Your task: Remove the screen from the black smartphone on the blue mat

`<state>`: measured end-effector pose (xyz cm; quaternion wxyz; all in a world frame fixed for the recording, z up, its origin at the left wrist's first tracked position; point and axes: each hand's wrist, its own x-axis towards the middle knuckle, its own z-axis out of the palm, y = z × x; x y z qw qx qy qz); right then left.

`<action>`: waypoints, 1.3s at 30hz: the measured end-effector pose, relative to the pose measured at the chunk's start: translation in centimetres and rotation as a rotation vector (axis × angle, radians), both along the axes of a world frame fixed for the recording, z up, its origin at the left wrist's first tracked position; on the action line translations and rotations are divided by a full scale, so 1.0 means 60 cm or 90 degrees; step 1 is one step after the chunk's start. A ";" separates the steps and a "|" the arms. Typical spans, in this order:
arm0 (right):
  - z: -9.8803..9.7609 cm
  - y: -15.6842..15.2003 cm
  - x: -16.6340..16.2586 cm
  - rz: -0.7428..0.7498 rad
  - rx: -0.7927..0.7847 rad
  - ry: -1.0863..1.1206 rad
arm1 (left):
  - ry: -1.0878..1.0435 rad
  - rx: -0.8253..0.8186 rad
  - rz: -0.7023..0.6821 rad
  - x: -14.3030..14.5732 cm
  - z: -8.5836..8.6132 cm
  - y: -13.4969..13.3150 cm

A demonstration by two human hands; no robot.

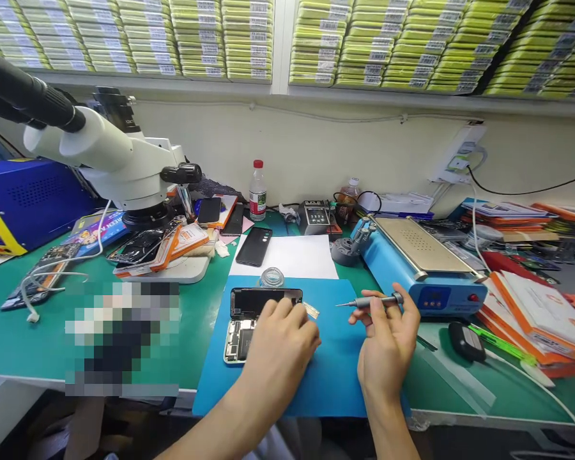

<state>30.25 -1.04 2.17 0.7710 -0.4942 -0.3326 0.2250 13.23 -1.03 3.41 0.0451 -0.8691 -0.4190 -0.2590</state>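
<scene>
On the blue mat (338,367), near the front edge of the table (194,335), an opened phone (239,342) lies partly beneath the left hand (285,332); its fingers curl, grip indeterminable. The right hand (386,338) has its fingers closed around a screwdriver (364,301), tip leftward. Bare mat separates both hands; a blue machine (453,300) bounds the right.

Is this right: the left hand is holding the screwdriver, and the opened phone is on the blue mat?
Not quite: the head view shows the screwdriver in the right hand, not the left hand. The opened phone is on the blue mat.
</scene>
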 end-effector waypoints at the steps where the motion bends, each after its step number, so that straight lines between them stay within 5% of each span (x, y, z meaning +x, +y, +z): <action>1: 0.000 0.000 -0.001 -0.004 0.004 0.001 | 0.057 -0.005 -0.014 0.018 -0.001 0.008; 7: -0.001 -0.003 -0.004 -0.005 0.011 -0.002 | 0.117 -0.022 -0.072 0.069 -0.026 0.026; 22: -0.004 -0.011 -0.004 0.005 -0.002 0.018 | 0.024 -0.127 -0.094 0.053 -0.040 0.026; 39: -0.007 -0.011 -0.003 -0.015 -0.005 0.000 | -0.091 -0.148 -0.060 0.028 -0.011 0.030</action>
